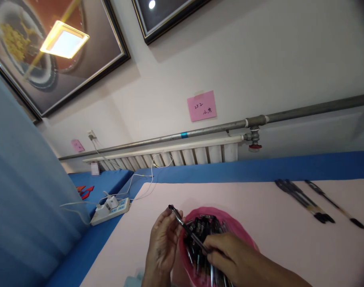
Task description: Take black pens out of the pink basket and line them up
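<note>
A dark pen [191, 234] slants over the basket, its black end pointing up and to the left. My right hand [232, 253] pinches its lower end between thumb and fingers. My left hand [163, 241] has its fingers curled at the pen's upper end, partly behind it. Under the pen, a pink basket [240, 230] holds many loose pens [201, 227] with black caps and clear barrels, jumbled together. The right hand and forearm cover part of the basket's near right side.
Several pens [301, 199] lie on the pink sheet [277, 247] at the right. On the blue surface, a white power strip [110, 213] carries plugs and cables. A radiator [194, 156] and a pipe with a red valve [255, 147] run along the wall. A blue curtain [23, 191] hangs at left.
</note>
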### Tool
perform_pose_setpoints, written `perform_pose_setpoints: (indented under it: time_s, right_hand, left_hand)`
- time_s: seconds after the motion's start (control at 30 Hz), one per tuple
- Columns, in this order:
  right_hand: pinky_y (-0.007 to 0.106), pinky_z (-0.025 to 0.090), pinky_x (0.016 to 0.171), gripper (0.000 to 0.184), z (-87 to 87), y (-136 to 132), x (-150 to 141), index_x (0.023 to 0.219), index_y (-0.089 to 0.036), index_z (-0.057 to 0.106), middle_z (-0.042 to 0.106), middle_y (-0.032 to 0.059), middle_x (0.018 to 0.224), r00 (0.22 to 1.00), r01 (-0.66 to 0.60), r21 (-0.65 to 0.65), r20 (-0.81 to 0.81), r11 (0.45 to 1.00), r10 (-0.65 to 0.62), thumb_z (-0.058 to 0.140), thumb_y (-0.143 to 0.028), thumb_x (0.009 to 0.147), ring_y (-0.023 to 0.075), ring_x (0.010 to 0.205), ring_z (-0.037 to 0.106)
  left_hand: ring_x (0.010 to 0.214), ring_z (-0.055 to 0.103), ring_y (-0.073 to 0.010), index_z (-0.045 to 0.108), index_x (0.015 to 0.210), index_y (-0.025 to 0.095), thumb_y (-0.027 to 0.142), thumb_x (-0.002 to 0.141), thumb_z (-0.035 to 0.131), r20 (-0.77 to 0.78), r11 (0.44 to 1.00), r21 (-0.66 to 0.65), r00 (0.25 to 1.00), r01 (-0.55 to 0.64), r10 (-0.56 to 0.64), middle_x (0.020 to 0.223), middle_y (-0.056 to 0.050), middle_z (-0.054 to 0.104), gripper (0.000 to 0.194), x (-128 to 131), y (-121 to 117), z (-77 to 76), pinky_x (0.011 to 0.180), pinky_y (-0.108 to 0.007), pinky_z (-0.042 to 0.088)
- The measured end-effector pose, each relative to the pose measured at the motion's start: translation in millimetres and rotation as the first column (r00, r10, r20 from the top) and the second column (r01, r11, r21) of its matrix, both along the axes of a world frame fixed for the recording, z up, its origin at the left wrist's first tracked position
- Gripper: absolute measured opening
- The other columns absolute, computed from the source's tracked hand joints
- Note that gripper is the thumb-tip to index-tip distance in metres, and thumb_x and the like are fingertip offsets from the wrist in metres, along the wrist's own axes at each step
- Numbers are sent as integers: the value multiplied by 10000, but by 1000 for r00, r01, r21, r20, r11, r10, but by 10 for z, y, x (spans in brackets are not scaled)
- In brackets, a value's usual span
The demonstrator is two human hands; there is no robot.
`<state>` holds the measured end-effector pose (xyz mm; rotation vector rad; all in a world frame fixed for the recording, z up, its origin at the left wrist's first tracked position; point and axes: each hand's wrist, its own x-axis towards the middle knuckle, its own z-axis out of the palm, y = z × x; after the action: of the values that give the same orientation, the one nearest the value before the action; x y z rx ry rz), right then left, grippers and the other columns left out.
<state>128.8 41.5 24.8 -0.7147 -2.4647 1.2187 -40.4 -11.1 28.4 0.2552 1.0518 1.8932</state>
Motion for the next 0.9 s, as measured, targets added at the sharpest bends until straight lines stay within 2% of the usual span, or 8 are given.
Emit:
perform_pose_setpoints:
  time_s: [0.13,0.3,0.43,0.5,0.63,0.73,0.83,0.9]
  right_hand:
    - [233,328,538,181,-9,3,-44,648,-199,517,592,-26,653,999,50,16,-16,999,-50,418,-172,797,116,597,502]
    - [233,340,555,158,8,-21,-91,649,-185,527,597,-11,657,993,114,32,-40,993,-113,440,-161,779,121,609,511]
    - [214,350,534,125,109,2,-52,690,-180,574,594,-17,658,980,184,38,-87,982,-180,469,-155,753,114,591,506]
    - [205,365,516,133,155,66,51,728,-190,607,580,-28,626,945,307,48,-129,950,-299,477,-176,754,114,570,503]
    - [212,434,570,210,101,319,603,897,-225,616,633,-12,692,765,641,111,-165,759,-622,449,-319,812,140,623,568]
    - [251,462,616,308,-45,570,1242,989,-191,584,670,50,798,575,815,162,-108,556,-811,377,-359,833,182,699,607]
    - [278,463,643,360,-194,822,1783,997,-171,588,683,73,844,400,896,226,-35,382,-916,337,-371,833,208,764,621]
    - [284,454,678,355,-269,961,1990,988,-177,603,683,83,913,320,908,282,13,311,-947,342,-354,827,218,834,619]
  left_hand:
    - [642,641,-147,611,791,132,114,581,738,-43,999,-6,998,46,-47,701,-44,673,246,116,16,-26,584,-228,507]
    - [602,636,-139,595,766,133,141,558,758,-77,996,0,993,87,-87,677,-23,667,264,258,39,19,594,-231,503]
    - [715,667,-158,590,908,146,167,631,725,-119,996,-70,990,63,-71,787,-50,699,309,308,22,52,663,-236,521]
    - [835,667,-194,580,985,165,197,679,691,-157,992,-126,986,31,-50,901,-75,701,327,286,15,8,712,-264,532]
    - [836,669,-225,607,959,170,215,640,720,-183,980,-183,976,81,-115,921,-86,698,341,196,49,-157,676,-283,548]
    - [848,663,-238,622,951,179,280,546,781,-163,968,-223,974,118,-156,924,-78,702,446,143,57,-228,657,-280,556]
    - [856,660,-243,643,900,202,318,456,820,-167,971,-204,973,125,-160,942,-56,707,491,80,44,-277,656,-272,563]
    - [848,663,-244,653,863,220,337,446,820,-156,974,-186,975,131,-161,933,-40,713,464,23,41,-332,650,-272,567]
